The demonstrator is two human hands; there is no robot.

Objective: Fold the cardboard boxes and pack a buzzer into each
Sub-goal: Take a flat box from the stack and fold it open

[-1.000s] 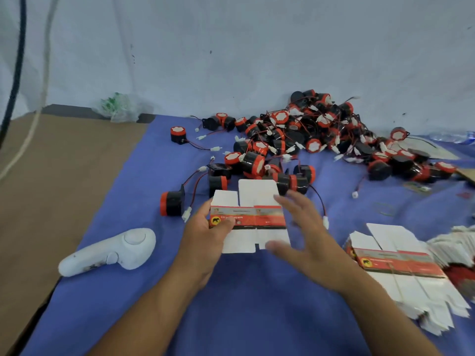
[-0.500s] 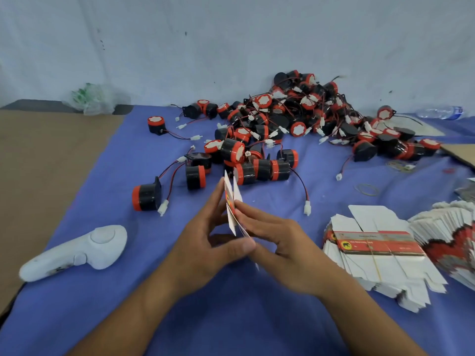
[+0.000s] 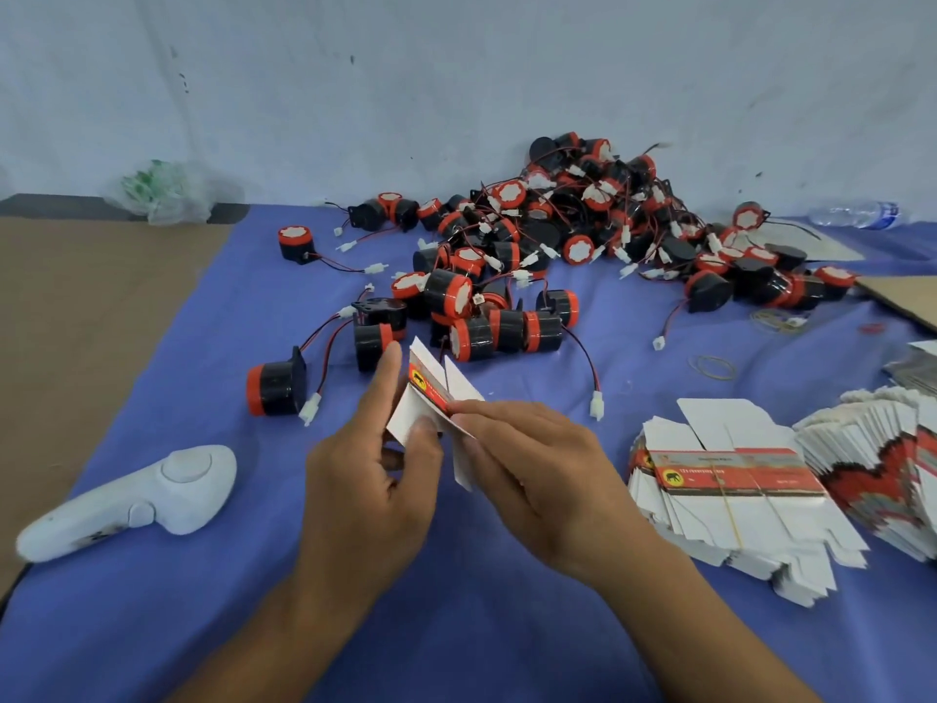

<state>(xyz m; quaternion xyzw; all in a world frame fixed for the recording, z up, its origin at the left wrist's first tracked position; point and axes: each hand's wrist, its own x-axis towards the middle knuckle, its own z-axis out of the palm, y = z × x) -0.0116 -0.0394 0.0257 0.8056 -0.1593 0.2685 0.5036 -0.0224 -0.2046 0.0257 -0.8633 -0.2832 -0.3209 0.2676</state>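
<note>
hands: left (image 3: 370,479), right (image 3: 537,464) | pinching flat carton (image 3: 431,388) | above blue cloth (image 3: 203,347)

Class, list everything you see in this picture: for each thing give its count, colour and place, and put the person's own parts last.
buzzers: a big pile, too many to count, black and red with wired white plugs, far middle of the cloth
lone buzzer: one, black and red, left of the hands
flat box blank: one, white with a red band, held off the cloth in both hands
bundled blanks: one stack, white and red, right
fanned blanks: one stack, far right
controller: one, white, lower left
rubber band: one loose, yellowish, right
plastic bag: one, clear, far left
bottle: one, clear, far right
cloth: one, blue
left hand: pinching the blank
right hand: pinching the blank
</note>
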